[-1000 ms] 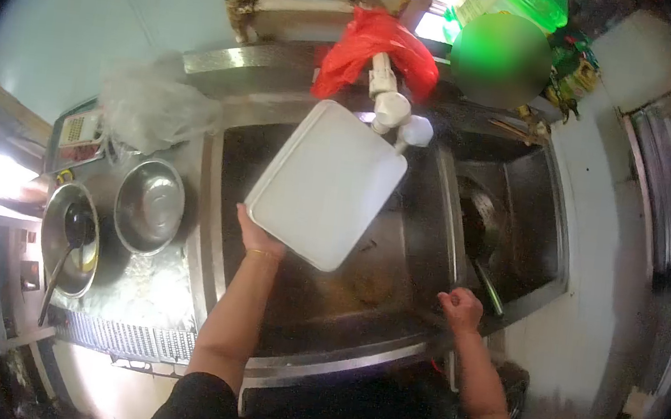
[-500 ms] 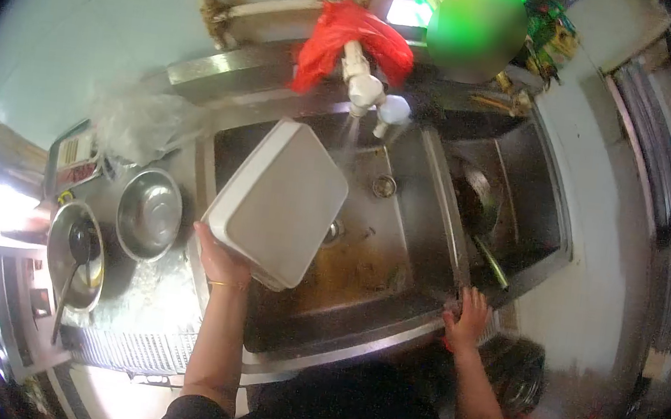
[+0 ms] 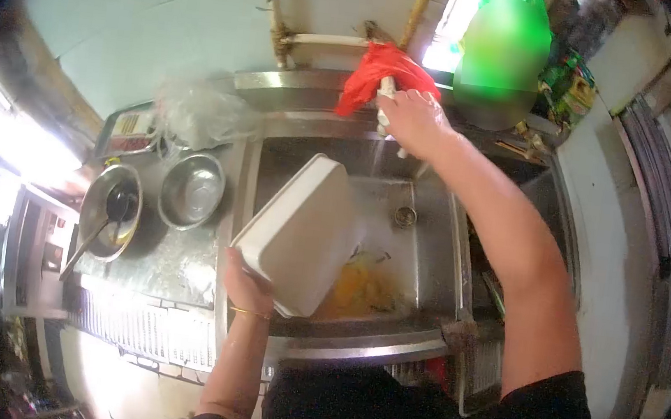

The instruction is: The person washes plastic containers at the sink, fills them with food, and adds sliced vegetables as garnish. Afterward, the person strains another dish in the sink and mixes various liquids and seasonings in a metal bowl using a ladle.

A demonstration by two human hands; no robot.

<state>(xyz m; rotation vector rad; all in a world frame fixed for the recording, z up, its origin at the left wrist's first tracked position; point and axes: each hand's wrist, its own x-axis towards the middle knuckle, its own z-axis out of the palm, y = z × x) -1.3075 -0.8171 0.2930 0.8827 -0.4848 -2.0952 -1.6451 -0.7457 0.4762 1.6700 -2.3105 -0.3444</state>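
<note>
A white rectangular plastic tub (image 3: 303, 239) is tilted over the left sink basin (image 3: 418, 244), its bottom and sides facing me. My left hand (image 3: 248, 286) grips its lower left corner, with the fingers partly hidden. At the back of the sink my right hand (image 3: 416, 121) is closed on the white tap (image 3: 385, 91). A red plastic bag (image 3: 365, 76) is wrapped around the pipe behind it. Misty water shows below the tap. Yellow-orange stuff (image 3: 364, 287) lies in the basin, too blurred to name.
Left of the sink, the metal counter holds a steel bowl (image 3: 193, 192), a second bowl (image 3: 96, 240) with a ladle, and a clear plastic bag (image 3: 201, 116). A second basin lies right, partly behind my right arm. A green object (image 3: 502, 55) stands at the back.
My right hand has gone from the sink's front edge up to the tap. The tub in my left hand is tilted more steeply. The whole view has shifted.
</note>
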